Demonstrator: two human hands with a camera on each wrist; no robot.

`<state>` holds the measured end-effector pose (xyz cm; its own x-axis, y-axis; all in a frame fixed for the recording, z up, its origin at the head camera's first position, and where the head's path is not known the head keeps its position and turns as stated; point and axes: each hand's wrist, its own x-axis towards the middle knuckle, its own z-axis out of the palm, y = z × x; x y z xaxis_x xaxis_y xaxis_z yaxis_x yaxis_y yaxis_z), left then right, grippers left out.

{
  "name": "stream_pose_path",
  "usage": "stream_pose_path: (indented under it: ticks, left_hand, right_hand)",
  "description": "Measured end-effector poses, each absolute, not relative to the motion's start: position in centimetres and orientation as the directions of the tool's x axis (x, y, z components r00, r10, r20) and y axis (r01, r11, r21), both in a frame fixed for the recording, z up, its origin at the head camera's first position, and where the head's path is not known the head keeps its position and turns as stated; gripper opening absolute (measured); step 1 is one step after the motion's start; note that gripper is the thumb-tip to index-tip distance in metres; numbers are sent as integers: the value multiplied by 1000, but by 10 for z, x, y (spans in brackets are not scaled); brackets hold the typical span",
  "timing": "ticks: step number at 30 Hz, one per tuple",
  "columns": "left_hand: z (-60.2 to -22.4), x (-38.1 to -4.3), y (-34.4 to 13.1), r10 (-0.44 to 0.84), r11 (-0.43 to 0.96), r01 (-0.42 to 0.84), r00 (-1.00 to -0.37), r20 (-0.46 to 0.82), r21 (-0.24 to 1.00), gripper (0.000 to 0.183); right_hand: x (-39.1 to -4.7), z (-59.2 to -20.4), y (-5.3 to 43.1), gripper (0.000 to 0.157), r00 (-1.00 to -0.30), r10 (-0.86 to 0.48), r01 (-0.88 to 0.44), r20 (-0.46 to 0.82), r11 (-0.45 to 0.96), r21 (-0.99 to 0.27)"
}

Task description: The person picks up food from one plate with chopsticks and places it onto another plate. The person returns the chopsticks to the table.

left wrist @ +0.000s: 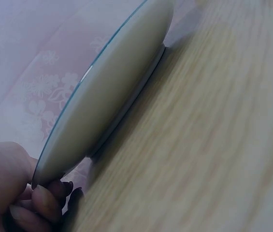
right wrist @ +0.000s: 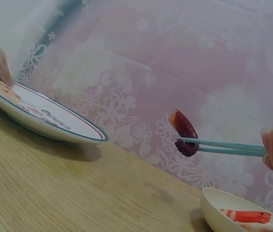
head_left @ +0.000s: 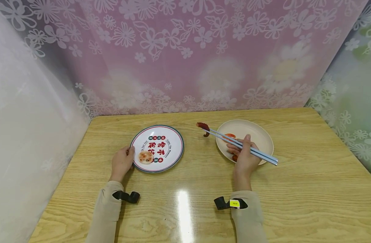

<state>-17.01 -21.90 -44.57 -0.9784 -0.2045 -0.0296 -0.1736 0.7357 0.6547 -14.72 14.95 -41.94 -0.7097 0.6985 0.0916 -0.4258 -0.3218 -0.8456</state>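
My left hand (head_left: 122,162) grips the left rim of a white plate (head_left: 173,148) with red lettering and a blue-green edge. In the left wrist view, its thumb lies on top and the fingers curl under the rim (left wrist: 54,145). One pale, browned round food piece (head_left: 146,157) lies on that plate, near the hand. My right hand (head_left: 246,160) holds a pair of pale blue metallic chopsticks (head_left: 260,154). Between their tips a dark red, curled octopus tentacle piece (right wrist: 187,131) is pinched in the air, between the two plates.
Under the right hand stands a beige dish (head_left: 258,130), holding a red-and-white shrimp piece (head_left: 229,136) and a small red piece (head_left: 235,157), partly hidden by the hand. Everything stands on a wood-grain table (head_left: 200,175). Behind it hangs a pink flowered curtain (head_left: 185,67).
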Motion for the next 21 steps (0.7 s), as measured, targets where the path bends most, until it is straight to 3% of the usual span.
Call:
stream_pose_path:
  ticks: [21]
  left_hand:
    - [-444,-170,-218,-202,730,-179,-978,-42,660,37]
  right_hand:
    - [-149,-421,139,46,-748,655,-412,108,-330,-849]
